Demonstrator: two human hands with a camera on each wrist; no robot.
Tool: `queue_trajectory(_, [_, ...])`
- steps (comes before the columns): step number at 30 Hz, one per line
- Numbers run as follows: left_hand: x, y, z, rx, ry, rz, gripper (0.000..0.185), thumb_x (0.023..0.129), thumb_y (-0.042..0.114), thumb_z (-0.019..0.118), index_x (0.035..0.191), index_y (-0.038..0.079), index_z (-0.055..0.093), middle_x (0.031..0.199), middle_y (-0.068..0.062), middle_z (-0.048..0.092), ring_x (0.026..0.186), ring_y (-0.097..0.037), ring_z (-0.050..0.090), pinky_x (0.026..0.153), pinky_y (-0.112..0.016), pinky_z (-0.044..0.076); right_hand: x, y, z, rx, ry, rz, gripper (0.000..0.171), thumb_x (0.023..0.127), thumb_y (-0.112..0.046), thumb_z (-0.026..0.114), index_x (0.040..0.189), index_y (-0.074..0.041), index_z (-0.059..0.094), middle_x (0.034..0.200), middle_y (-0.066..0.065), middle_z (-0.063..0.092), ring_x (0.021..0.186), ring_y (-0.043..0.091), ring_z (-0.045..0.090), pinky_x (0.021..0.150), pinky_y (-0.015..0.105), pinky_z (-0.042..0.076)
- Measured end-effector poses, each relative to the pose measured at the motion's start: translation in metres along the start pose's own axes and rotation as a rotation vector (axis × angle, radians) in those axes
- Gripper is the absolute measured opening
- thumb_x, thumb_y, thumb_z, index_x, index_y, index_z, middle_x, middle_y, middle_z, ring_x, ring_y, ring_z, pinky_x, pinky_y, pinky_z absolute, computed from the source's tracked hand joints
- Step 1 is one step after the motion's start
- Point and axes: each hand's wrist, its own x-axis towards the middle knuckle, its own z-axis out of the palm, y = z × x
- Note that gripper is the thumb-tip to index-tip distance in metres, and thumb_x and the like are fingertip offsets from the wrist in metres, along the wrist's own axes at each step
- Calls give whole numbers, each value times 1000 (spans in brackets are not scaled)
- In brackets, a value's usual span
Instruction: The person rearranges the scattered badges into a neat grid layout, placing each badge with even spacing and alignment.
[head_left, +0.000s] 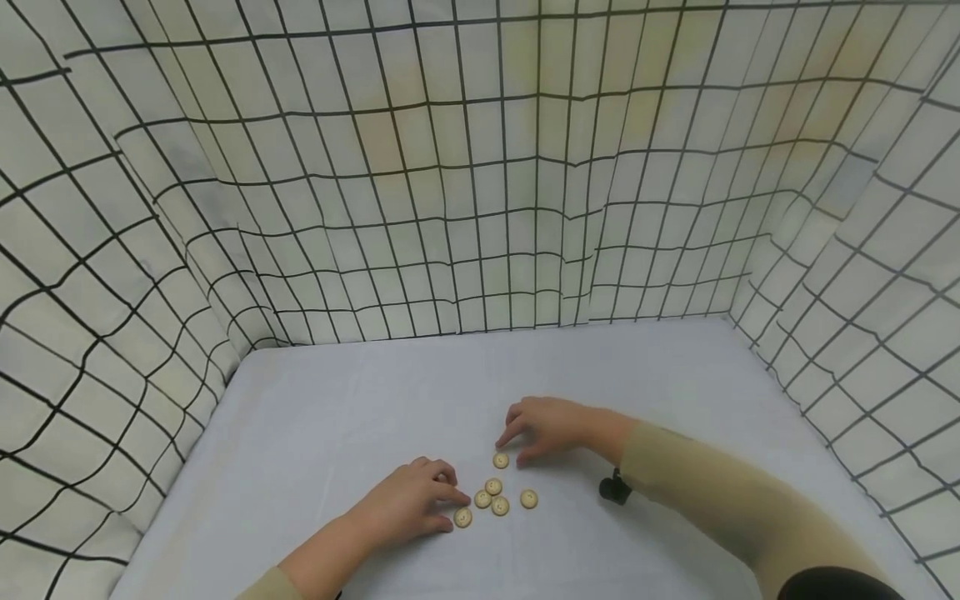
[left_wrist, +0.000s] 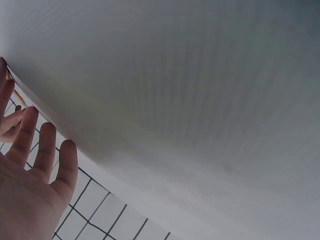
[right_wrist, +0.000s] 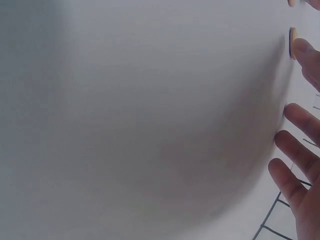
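Note:
Several round tan buttons with small holes lie flat on a white tabletop. My left hand (head_left: pixel 412 502) reaches in beside the lowest button (head_left: pixel 462 517), its index finger just above it and its thumb to its left. Close to the top button (head_left: pixel 501 460) is my right hand (head_left: pixel 551 427), index finger above and thumb to the right. Between the hands sit a clustered button (head_left: pixel 482 499) with two others against it, and a separate button (head_left: pixel 528 498). In the right wrist view, a fingertip is at the edge of a button (right_wrist: pixel 293 44). The left wrist view shows spread fingers (left_wrist: pixel 47 150) without a button.
The white table (head_left: pixel 360 400) is enclosed at the back and sides by white walls with a black grid (head_left: pixel 487 208). A small black object (head_left: pixel 615 489) hangs by the right sleeve (head_left: pixel 720 492). A dark rounded shape (head_left: pixel 836 585) shows at the lower right.

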Motion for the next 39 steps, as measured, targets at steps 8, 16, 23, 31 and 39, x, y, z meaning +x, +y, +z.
queue_trajectory(8, [2,2,0,-11,-14,-11,31,83,39,79,113,35,75,112,11,57,98,-12,50,80,-35,44,9,-1,3,-30,6,-49,36,83,-43,79,118,-41,72,114,-11,59,103,7,51,92,27,43])
queue_trajectory(16, [2,5,-1,6,-25,-23,30,83,41,78,112,36,75,113,10,58,100,-13,51,79,-38,46,14,-4,6,-36,11,-71,31,83,-42,79,113,-41,74,106,-14,57,97,5,49,86,24,43])
queue_trajectory(23, [2,10,-4,16,-23,-34,30,82,39,79,112,35,76,113,9,59,100,-14,52,79,-39,46,15,-1,10,-41,22,-63,29,84,-41,79,112,-41,75,108,-14,56,97,5,48,87,25,42])
queue_trajectory(31, [2,10,-5,5,-31,-38,31,83,39,78,113,35,76,114,8,60,101,-15,53,78,-39,46,16,-1,8,-33,21,-91,27,84,-40,79,111,-38,76,105,-14,57,95,5,48,85,25,43])
queue_trajectory(39, [2,9,-5,1,-26,-26,31,83,38,79,113,35,76,115,7,60,100,-15,53,77,-39,46,18,0,9,-42,11,-82,26,84,-42,78,110,-39,76,106,-13,56,96,6,48,86,25,43])
